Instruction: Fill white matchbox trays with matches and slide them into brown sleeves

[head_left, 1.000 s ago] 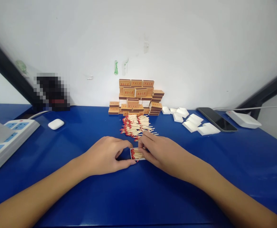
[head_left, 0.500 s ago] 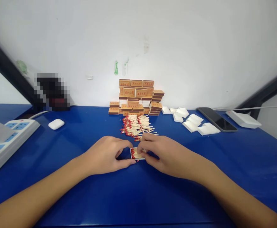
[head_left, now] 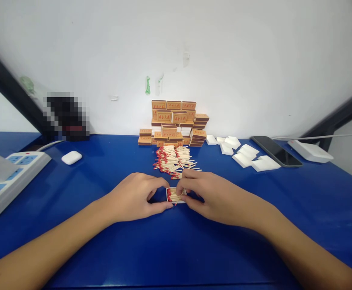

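A small white matchbox tray point(head_left: 167, 195) lies on the blue table in front of me, filled with red-tipped matches point(head_left: 172, 194). My left hand point(head_left: 139, 196) grips the tray's left end between thumb and forefinger. Over the right part of the tray, my right hand point(head_left: 206, 195) has its fingers pinched on a match point(head_left: 176, 201), whose red head slants over the near rim. Those fingers hide part of the tray's contents. Just beyond the hands is a heap of loose matches point(head_left: 172, 161), heads mostly to the left.
Matchboxes point(head_left: 173, 117) stand stacked against the wall. At the right are white empty trays point(head_left: 243, 156), a phone point(head_left: 276, 151) and a white device point(head_left: 310, 151). To the left lie a white earbud case point(head_left: 71, 157) and a power strip point(head_left: 19, 173).
My right fingers have shifted slightly over the tray, and the slanting match at the near rim shows more clearly. My left hand keeps its hold on the tray's left end.
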A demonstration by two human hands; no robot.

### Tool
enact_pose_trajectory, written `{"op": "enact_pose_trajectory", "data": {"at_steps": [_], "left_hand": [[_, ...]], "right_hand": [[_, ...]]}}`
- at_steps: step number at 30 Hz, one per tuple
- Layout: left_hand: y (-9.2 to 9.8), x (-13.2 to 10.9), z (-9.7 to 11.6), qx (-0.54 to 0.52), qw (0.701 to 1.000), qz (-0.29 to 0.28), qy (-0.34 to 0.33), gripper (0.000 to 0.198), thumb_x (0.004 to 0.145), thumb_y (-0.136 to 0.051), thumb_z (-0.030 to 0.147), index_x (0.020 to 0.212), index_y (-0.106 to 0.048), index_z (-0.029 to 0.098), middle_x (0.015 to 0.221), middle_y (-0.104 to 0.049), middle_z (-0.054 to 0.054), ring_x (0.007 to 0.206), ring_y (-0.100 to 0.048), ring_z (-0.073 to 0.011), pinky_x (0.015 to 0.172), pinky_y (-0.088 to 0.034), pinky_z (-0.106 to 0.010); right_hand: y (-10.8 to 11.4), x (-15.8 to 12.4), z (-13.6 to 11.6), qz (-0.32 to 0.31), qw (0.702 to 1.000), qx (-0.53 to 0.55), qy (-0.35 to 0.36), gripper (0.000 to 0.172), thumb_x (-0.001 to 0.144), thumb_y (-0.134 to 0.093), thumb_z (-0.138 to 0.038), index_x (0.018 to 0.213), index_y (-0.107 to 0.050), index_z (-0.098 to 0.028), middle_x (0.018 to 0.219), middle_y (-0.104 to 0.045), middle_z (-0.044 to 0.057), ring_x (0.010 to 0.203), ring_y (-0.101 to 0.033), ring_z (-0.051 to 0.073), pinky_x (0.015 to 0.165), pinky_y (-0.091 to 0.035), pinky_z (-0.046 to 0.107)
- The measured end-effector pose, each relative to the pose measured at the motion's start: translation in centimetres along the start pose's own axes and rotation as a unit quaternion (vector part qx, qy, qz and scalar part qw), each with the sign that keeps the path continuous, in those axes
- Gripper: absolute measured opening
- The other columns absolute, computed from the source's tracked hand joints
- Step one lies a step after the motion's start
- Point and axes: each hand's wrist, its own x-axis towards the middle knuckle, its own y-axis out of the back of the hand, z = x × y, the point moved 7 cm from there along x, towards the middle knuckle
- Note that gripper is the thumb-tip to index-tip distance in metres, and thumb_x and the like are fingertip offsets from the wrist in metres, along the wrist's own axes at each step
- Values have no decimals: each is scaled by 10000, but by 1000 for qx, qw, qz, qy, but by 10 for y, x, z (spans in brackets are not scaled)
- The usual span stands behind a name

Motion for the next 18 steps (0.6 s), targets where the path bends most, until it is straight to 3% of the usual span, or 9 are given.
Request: {"op": "enact_pose_trajectory", "data": {"at_steps": [12,18], "left_hand": [[1,1,1,2,1000,4,-10,280,934,-695,477,1011,-728,210,609,-553,55,532,-522,-115,534,-332,-256],[0,1,0,2,1000,-3,-5,283,935,-694,474,1027,-734,209,620,-568,49,547,-529,-119,539,-327,-256]], "right_hand": [[-7,4,2,-15,999,-36,-24,116,1042,-535,-204,953,-606,-186,992,-642,42,744,-594,156,651,-415,306],[-5,3,1,20,998,-47,-38,114,1031,-526,-198,926,-569,-189,969,-625,36,748,-580,156,665,-414,308]]}}
